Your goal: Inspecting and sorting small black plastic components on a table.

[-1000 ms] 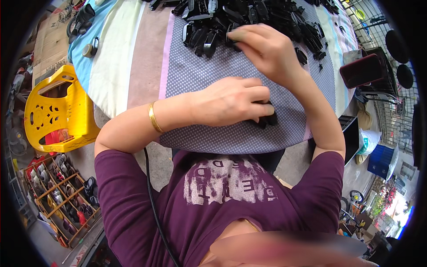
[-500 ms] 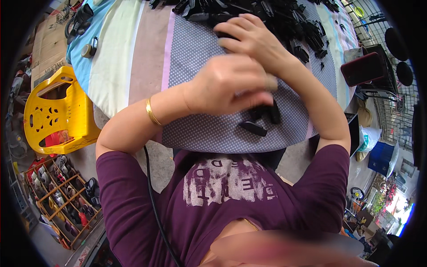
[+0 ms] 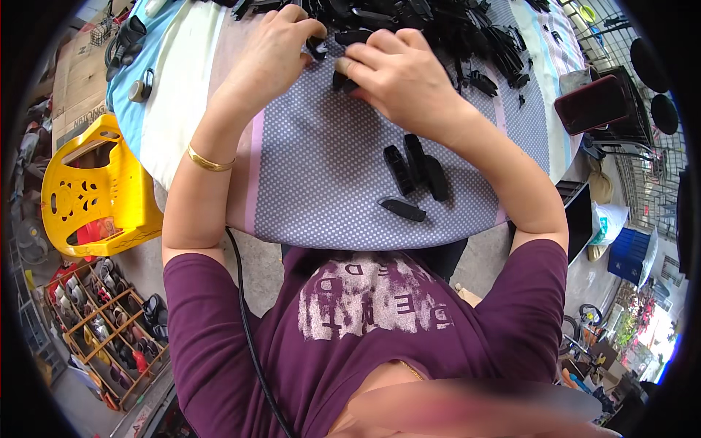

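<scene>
My left hand (image 3: 274, 55), a gold bangle on its wrist, is closed at the near left edge of a heap of black plastic parts (image 3: 467, 36). Its fingertips pinch a small black part (image 3: 316, 48) with a pale glint. Beside it, my right hand (image 3: 394, 73) has its fingers curled round a black part (image 3: 339, 80), mostly hidden by the thumb and fingers. Closer to my body lie several loose long black pieces; one open-topped black piece (image 3: 398, 169) shows a hollow inside, and a curved black piece (image 3: 402, 209) rests apart, nearest the table edge.
A striped and dotted cloth covers the table (image 3: 307, 182). A yellow plastic chair (image 3: 98, 190) stands at the left, above a wooden shoe rack (image 3: 102, 328). A dark red phone (image 3: 593, 106) is propped at the right edge. A black cord (image 3: 248, 336) hangs down my front.
My left hand has swung from above the loose pieces to the far left, beside the heap, and now pinches a part. My right hand has drawn slightly nearer. The loose pieces are uncovered.
</scene>
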The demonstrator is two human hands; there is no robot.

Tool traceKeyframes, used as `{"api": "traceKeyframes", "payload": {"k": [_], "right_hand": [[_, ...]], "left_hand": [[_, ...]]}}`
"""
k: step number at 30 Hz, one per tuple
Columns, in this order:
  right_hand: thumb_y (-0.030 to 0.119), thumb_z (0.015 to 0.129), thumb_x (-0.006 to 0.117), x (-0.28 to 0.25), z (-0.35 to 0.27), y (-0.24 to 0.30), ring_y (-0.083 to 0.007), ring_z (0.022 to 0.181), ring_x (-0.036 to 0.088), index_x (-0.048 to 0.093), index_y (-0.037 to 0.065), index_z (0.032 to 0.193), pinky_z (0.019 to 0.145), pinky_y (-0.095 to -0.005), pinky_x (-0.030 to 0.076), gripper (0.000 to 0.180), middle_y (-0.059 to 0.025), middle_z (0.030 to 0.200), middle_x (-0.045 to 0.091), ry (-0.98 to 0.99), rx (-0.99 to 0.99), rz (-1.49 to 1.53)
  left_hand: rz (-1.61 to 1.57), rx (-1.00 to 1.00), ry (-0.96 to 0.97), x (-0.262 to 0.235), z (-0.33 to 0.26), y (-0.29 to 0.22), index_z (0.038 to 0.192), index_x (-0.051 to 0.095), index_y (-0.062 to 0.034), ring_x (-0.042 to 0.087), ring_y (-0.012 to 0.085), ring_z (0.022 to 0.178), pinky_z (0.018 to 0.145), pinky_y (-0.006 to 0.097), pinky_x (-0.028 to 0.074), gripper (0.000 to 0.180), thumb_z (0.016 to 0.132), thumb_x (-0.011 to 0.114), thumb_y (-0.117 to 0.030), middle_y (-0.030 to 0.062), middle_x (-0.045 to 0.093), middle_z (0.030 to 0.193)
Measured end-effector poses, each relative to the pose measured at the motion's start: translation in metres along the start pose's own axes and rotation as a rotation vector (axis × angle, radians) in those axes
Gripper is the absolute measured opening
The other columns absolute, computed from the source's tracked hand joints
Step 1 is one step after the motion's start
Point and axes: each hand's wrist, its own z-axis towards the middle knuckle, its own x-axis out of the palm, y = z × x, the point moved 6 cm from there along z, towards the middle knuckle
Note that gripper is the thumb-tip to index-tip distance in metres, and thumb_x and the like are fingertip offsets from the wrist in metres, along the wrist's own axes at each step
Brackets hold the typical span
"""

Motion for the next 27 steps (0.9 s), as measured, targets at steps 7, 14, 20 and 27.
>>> {"api": "traceKeyframes", "payload": {"k": [7,14,20,27], "right_hand": [[0.011,0.071,0.063,0.006,0.001,-0.009,-0.0181,0.076,0.058,0.063,0.009,0.094,0.067,-0.0305,0.045,0.024,-0.0013,0.087,0.059,0.115,0.119,0.024],[-0.001,0.072,0.061,-0.017,-0.013,-0.054,-0.0170,0.066,0.059,0.065,0.008,0.096,0.060,-0.0236,0.046,0.027,-0.0066,0.089,0.061,-0.304,0.324,0.535],[-0.003,0.073,0.063,-0.038,-0.016,-0.067,-0.0193,0.079,0.060,0.061,0.001,0.089,0.069,-0.0268,0.047,0.017,-0.0061,0.080,0.059,-0.511,0.533,0.649],[-0.005,0.075,0.061,-0.026,-0.017,-0.044,-0.0154,0.076,0.064,0.063,0.000,0.103,0.072,-0.0246,0.051,0.029,-0.0090,0.084,0.066,-0.407,0.324,0.597]], "left_hand": [[-0.186,0.085,0.061,0.004,0.001,-0.016,0.099,0.060,-0.0018,0.057,0.0316,0.086,0.081,0.037,0.045,0.029,0.071,0.067,-0.004,0.0122,0.061,0.090],[-1.048,-0.318,0.022,0.014,0.007,-0.001,0.111,0.056,-0.0001,0.064,0.0195,0.078,0.066,0.027,0.053,0.030,0.085,0.061,-0.014,0.0097,0.065,0.093],[-1.784,-0.409,0.210,0.038,-0.001,-0.023,0.105,0.055,0.0021,0.064,0.0170,0.081,0.068,0.025,0.054,0.027,0.087,0.060,-0.018,0.0088,0.063,0.085],[-1.880,-0.413,0.097,0.031,-0.003,-0.040,0.109,0.052,0.0039,0.064,0.0195,0.081,0.077,0.031,0.055,0.023,0.089,0.052,-0.009,0.0097,0.061,0.093]]}}
